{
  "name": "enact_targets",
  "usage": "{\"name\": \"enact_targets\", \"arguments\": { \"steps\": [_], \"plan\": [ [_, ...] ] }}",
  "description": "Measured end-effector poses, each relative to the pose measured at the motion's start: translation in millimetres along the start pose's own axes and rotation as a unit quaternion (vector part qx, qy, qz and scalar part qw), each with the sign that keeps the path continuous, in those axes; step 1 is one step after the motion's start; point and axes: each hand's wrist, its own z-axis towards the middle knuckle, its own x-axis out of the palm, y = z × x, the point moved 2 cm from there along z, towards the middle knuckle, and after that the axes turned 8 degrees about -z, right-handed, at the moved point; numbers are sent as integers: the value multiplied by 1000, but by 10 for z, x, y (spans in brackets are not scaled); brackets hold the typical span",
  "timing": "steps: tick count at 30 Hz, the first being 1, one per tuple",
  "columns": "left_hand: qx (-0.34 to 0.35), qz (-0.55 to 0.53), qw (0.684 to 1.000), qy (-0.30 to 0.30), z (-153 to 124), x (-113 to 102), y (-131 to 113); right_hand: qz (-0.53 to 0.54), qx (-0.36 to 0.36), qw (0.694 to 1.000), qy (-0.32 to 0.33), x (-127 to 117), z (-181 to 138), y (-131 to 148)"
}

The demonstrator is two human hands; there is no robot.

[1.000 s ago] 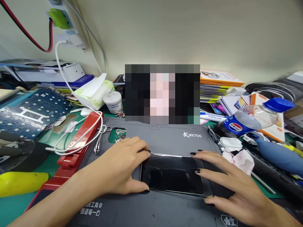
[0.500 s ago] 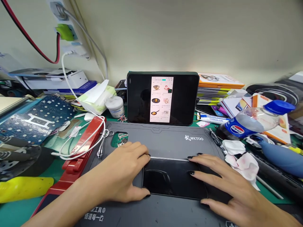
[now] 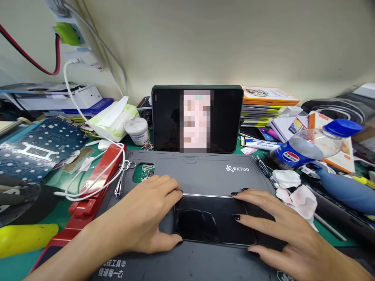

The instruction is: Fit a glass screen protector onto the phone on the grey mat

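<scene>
A black smartphone [image 3: 213, 222] lies screen-up on a grey work mat [image 3: 205, 175]. My left hand [image 3: 146, 214] clasps its left end, fingers curled over the far corner and thumb at the near corner. My right hand [image 3: 281, 230] rests on its right end with fingers spread, one fingertip on the glass, thumb at the near right corner.
A tablet [image 3: 197, 119] stands upright behind the mat. Left: a red tool [image 3: 96, 183], white cable [image 3: 88, 183], paste jar [image 3: 137, 131], tissue pack [image 3: 113, 117], blue board [image 3: 41, 144], yellow object [image 3: 26, 238]. Right: a lying bottle [image 3: 313, 146], crumpled tissues [image 3: 295, 193], stacked books [image 3: 269, 105].
My right index fingertip has moved from the phone's far right edge onto the glass. The left hand keeps its hold. The camera shifted a little.
</scene>
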Motion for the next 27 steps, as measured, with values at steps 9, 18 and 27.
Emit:
{"name": "enact_targets", "arguments": {
  "steps": [9, 18, 27],
  "plan": [
    [4, 3, 1000, 21, 6, -51, 23, -9, -23, 1000, 7, 33, 4, -9],
    [0, 6, 1000, 30, 13, -58, 11, 4, -12, 1000, 7, 32, 17, 10],
    [-15, -7, 999, 45, 19, -45, 6, 24, 7, 1000, 0, 11, 47, 16]
  ]
}}
